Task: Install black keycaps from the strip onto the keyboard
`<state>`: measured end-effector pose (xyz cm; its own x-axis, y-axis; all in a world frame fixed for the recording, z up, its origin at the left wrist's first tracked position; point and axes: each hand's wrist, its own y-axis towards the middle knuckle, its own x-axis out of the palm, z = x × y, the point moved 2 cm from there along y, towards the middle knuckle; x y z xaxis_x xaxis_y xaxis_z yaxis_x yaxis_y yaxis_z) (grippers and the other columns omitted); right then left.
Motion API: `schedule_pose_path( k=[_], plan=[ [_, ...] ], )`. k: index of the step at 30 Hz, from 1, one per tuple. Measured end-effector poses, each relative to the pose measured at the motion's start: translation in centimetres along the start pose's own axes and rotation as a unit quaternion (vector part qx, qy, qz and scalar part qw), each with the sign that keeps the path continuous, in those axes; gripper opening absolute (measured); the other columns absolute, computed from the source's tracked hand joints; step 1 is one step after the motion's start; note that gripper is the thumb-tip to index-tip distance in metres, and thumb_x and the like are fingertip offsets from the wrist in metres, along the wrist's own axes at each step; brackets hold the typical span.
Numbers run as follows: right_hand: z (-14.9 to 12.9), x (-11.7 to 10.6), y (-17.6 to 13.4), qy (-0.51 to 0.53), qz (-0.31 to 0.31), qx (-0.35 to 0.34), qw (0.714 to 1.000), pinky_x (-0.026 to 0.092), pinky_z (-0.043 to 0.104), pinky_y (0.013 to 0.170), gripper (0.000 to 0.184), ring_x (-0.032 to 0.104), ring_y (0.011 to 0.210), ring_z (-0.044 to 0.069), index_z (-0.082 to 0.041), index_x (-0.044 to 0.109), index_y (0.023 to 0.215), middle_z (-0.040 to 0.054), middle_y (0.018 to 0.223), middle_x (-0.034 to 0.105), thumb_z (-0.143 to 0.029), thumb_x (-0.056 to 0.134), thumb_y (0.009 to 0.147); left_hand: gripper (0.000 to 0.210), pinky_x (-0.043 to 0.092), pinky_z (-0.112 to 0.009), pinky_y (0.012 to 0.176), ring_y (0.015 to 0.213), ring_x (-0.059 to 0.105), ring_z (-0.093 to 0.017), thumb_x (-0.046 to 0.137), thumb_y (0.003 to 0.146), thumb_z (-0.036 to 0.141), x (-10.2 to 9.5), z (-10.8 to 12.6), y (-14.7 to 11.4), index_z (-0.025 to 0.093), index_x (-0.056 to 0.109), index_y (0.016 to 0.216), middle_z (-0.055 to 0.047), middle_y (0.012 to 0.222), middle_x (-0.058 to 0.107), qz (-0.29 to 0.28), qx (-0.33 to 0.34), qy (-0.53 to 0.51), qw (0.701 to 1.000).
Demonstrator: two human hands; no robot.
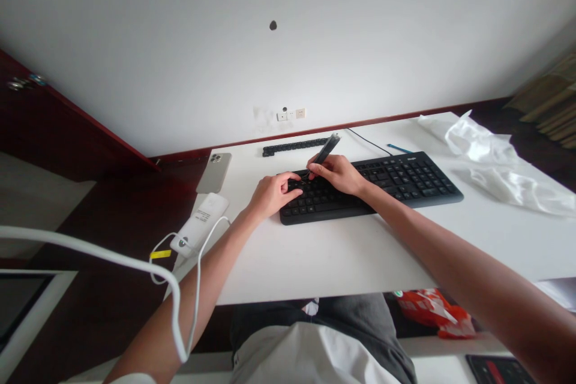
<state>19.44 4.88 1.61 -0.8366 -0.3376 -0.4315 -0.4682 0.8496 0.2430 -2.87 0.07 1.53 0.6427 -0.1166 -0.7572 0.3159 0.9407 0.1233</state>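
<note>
A black keyboard [423, 183] lies slightly askew on the white table. My right hand [339, 174] is closed around a dark, thick pen-shaped tool [327, 149], tilted with its pale upper end up and to the right. The tool's lower end meets the left part of the keyboard, and its tip is too small to make out clearly. Beside it, my left hand [273, 193] rests at the keyboard's left end, thumb and index finger apart and touching the keys. Behind the keyboard, several black keycaps [294, 146] stand lined up in a row.
At the table's left edge lie a phone [215, 173] and a white power bank [201, 223] with a white cable [173, 288]. A thin blue stick [399, 149] sits behind the keyboard. Crumpled white plastic wrapping [477, 138] covers the right side. Wall sockets [291, 114] are behind.
</note>
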Motion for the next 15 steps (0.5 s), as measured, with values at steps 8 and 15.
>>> schedule_pose_path(
  k=[8,15],
  plan=[
    [0.98,0.03,0.34,0.055,0.077,0.043,0.995,0.05,0.031,0.069,0.044,0.068,0.074,0.021,-0.016,0.07,0.097,0.0082,0.08,0.077,-0.06,0.062,0.095,0.022,0.033,-0.025,0.059,0.054,0.041,-0.01,0.071,0.089,0.042,0.14,0.02,0.03,0.024,0.08,0.098,0.008,0.057,0.045,0.001,0.007,0.022,1.0],
    [0.62,0.14,0.26,0.031,0.068,0.036,0.997,0.049,0.031,0.07,0.042,0.069,0.075,0.021,-0.017,0.072,0.091,0.0072,0.08,0.078,-0.057,0.061,0.096,0.02,0.033,-0.026,0.061,0.055,0.045,-0.01,0.067,0.092,0.038,0.21,0.43,-0.06,0.023,0.077,0.101,0.007,0.059,0.053,-0.008,0.02,0.063,0.998]
  ],
)
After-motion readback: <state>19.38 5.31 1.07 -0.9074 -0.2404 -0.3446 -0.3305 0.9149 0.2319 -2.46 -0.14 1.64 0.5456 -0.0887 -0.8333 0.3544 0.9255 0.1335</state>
